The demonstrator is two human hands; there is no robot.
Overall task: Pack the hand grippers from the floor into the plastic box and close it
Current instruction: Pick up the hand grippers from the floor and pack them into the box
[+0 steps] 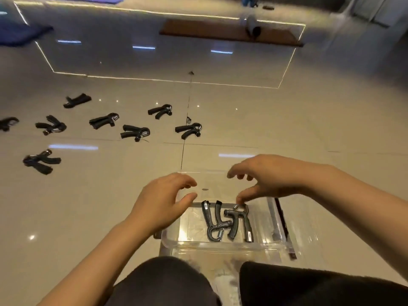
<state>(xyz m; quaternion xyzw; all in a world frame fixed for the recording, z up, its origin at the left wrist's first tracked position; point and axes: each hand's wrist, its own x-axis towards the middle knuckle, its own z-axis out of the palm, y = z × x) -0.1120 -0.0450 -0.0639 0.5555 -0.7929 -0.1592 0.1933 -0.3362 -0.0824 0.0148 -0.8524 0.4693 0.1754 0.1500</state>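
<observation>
1. Head view looks down at a clear plastic box [220, 245] on the glossy tiled floor [309, 133], just ahead of the person's knees [167, 281]
2. Two dark hand grippers lie side by side in the box: one gripper [215, 221] with its spring toward the near wall, the other gripper [239, 223] with its spring toward the far wall; they touch or nearly touch at the middle
3. Left hand [163, 202] hovers over the box's left far corner, fingers loosely curved and spread from the thumb, holding nothing
4. Right hand [267, 177] hovers over the far edge of the box, fingers arched downward and apart, thumb tip just above the spring end of the right-hand gripper; whether it touches is unclear, and nothing is gripped
5. A clear lid [284, 226] with a dark strip along it lies against the box's right side
6. Eight more loose grippers [135, 132] are scattered on the floor well to the left and beyond the box, one [42, 161] nearer than the rest
7. Farther off lie a brown mat [220, 33] and a blue mat [19, 34], both blurred
</observation>
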